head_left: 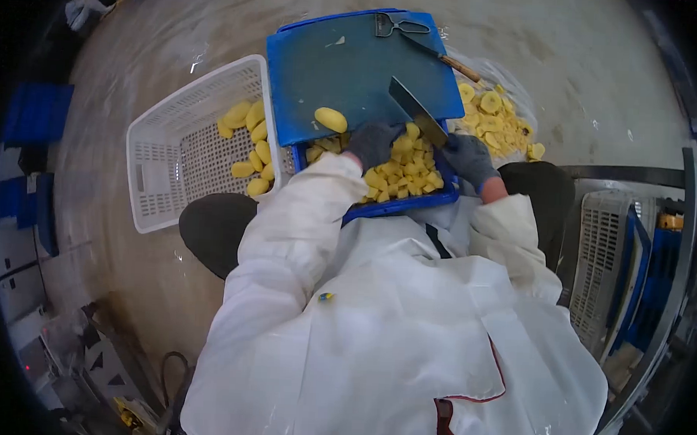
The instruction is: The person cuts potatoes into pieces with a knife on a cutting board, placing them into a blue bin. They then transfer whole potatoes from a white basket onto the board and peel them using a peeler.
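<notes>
My right hand (pixel 469 157), in a grey glove, is closed on the handle of a cleaver (pixel 417 112), whose wide blade slants over the near edge of the blue cutting board (pixel 347 70). Against the blade, at the fingertips of my gloved left hand (pixel 373 143), is a peeled potato piece (pixel 412 130); the fingers look curled on it, partly hidden. Below both hands, a blue bin (pixel 399 207) holds many potato chunks (pixel 397 181). A whole peeled potato (pixel 331 119) lies on the board, left of my left hand.
On the left stands a white perforated crate (pixel 154 123) with several peeled potatoes (pixel 256 116). A peeler (pixel 402 25) and a wooden-handled knife (pixel 458 67) lie at the board's far right. Potato slices (pixel 497 119) sit in clear plastic on the right. A metal rail (pixel 630 175) runs beyond my right knee.
</notes>
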Demonstrator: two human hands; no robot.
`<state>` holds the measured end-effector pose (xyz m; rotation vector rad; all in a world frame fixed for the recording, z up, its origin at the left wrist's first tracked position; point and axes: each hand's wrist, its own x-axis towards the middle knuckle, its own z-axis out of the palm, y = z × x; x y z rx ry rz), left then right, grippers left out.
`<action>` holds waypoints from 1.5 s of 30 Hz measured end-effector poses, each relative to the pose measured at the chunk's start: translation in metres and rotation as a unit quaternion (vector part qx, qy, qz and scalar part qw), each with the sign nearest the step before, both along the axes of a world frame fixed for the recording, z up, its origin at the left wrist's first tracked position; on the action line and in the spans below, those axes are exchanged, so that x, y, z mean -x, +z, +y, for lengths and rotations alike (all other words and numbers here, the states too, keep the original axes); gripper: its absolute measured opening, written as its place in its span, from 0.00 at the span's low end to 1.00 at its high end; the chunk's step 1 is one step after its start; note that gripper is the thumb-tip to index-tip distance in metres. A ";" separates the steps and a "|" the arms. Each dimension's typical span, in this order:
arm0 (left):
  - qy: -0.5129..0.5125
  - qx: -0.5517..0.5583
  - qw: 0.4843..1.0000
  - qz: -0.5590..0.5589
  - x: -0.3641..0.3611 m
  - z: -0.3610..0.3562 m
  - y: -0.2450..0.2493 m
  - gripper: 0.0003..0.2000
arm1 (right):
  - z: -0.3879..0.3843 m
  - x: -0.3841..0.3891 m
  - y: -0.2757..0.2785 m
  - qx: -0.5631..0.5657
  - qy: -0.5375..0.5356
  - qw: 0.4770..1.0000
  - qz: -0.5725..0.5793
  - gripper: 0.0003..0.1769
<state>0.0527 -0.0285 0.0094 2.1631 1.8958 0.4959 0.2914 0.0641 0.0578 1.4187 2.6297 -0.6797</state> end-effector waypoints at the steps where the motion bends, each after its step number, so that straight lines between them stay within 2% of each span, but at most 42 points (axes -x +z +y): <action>1: -0.028 -0.051 0.998 -0.031 0.004 -0.010 -0.002 0.19 | -0.003 0.002 0.004 0.010 0.004 1.000 0.021 0.18; 4: 0.077 -0.163 0.983 -0.023 0.059 -0.027 0.019 0.16 | -0.016 0.013 0.019 0.058 -0.016 0.995 0.078 0.18; 6: 0.110 -0.048 0.990 -0.079 0.096 -0.027 0.011 0.16 | -0.025 0.048 0.030 0.103 -0.060 0.986 0.113 0.18; 7: 0.125 0.009 0.987 -0.105 0.105 -0.024 0.009 0.16 | -0.026 0.060 0.024 0.088 -0.063 0.986 0.130 0.18; 10: 0.259 0.023 0.963 -0.076 0.077 -0.007 -0.009 0.20 | -0.034 0.094 0.023 0.061 -0.065 0.986 0.140 0.17; 11: 0.283 -0.031 0.957 -0.053 0.066 -0.007 -0.014 0.22 | -0.033 0.099 0.012 0.068 -0.070 0.987 0.124 0.18; 14: 0.308 -0.032 0.934 -0.176 0.060 -0.015 -0.005 0.22 | -0.037 0.114 0.010 0.086 -0.074 0.989 0.092 0.19; 17: 0.268 -0.023 0.945 -0.186 0.073 -0.024 -0.008 0.22 | -0.045 0.121 0.012 0.076 -0.063 0.991 0.089 0.19; 21: 0.269 -0.012 0.948 -0.170 0.078 -0.029 -0.006 0.20 | -0.053 0.128 0.027 0.004 -0.027 0.997 0.073 0.18; 24: 0.267 -0.018 0.947 -0.181 0.079 -0.028 -0.009 0.19 | -0.056 0.131 0.036 -0.010 -0.012 0.996 0.083 0.17; 30: 0.277 -0.045 0.941 -0.189 0.081 -0.025 -0.020 0.18 | -0.060 0.141 0.018 -0.051 0.007 0.996 0.076 0.15; 33: 0.280 -0.049 0.939 -0.196 0.077 -0.029 -0.021 0.17 | -0.061 0.152 0.004 -0.003 0.018 1.000 0.018 0.15; 39: 0.255 -0.060 0.944 -0.202 0.083 -0.029 -0.012 0.15 | -0.051 0.149 -0.018 -0.040 0.007 0.996 0.076 0.16; 42: 0.250 -0.075 0.944 -0.201 0.087 -0.035 -0.024 0.15 | -0.061 0.146 0.026 -0.033 -0.004 0.997 0.072 0.16; 44: 0.233 -0.082 0.956 -0.159 0.090 -0.032 -0.029 0.14 | -0.066 0.148 0.036 -0.023 0.007 0.998 0.061 0.16; 45: 0.241 -0.076 0.951 -0.176 0.089 -0.032 -0.028 0.14 | -0.068 0.150 0.040 -0.021 0.011 0.998 0.056 0.16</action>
